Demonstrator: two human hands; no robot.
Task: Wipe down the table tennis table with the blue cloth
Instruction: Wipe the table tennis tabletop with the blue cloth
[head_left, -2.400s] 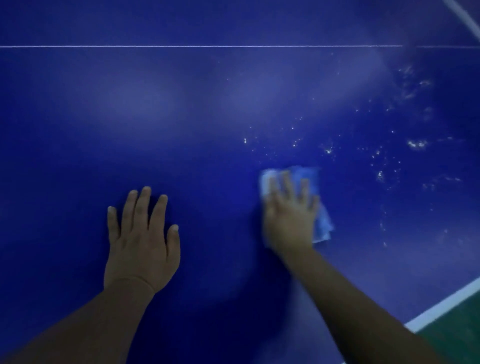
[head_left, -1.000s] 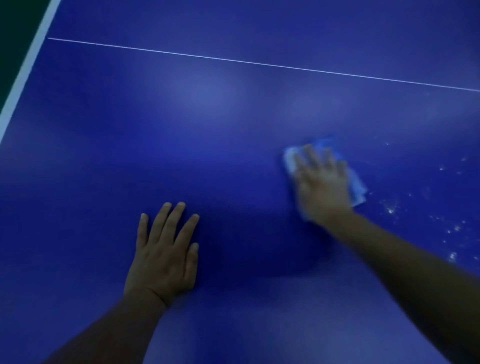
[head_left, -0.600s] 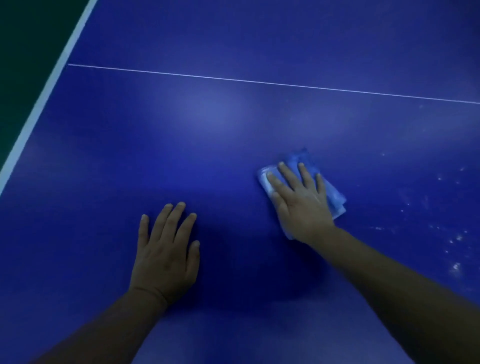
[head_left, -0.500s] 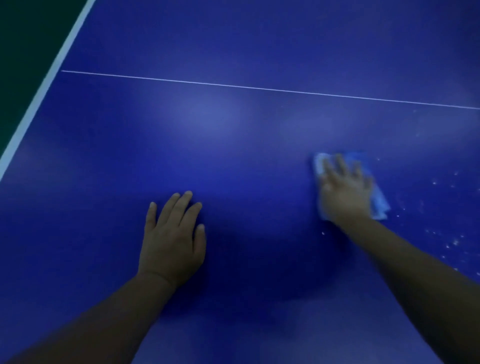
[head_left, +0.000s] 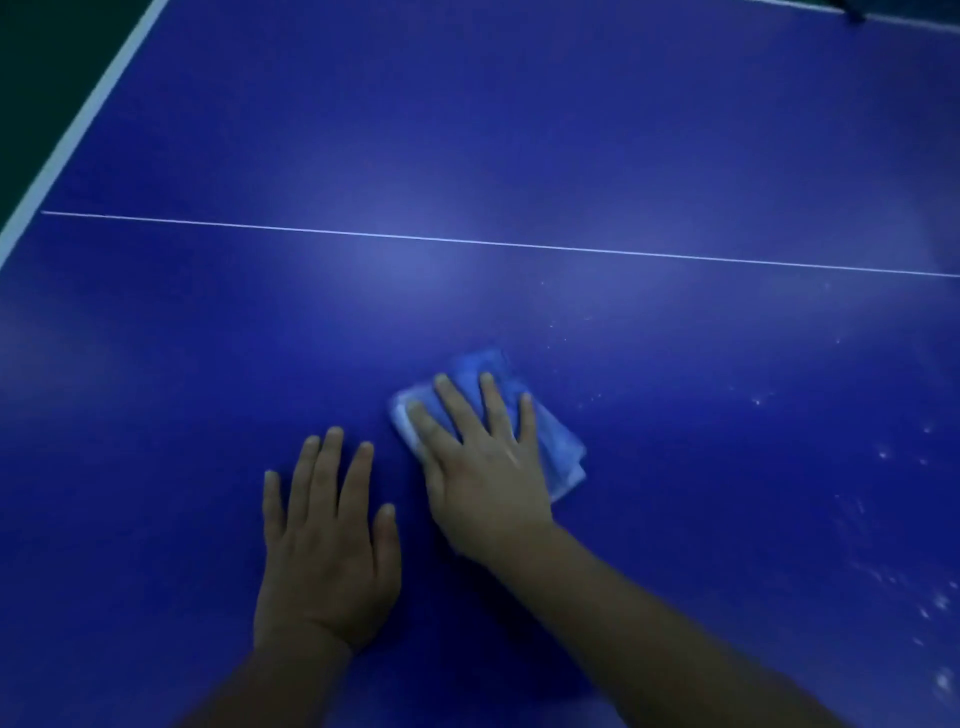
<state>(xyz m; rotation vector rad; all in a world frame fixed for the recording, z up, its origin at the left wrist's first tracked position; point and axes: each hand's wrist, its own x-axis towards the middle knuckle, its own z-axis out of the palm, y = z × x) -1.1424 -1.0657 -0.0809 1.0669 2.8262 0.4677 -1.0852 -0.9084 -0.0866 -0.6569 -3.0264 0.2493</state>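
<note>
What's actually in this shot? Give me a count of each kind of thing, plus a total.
Hands: 2, the left hand flat on the table and the right hand pressing the cloth
Blue cloth: 1
Table tennis table: 1
Total: 4
White specks dot the right side, too many and too faint to count.

Folded blue cloth (head_left: 556, 441) flat on table (head_left: 519, 130)

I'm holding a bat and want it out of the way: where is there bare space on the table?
Bare: the table beyond the thin white line, and left of the left hand. Taken: the right hand presses the blue cloth; white specks lie right.
</note>
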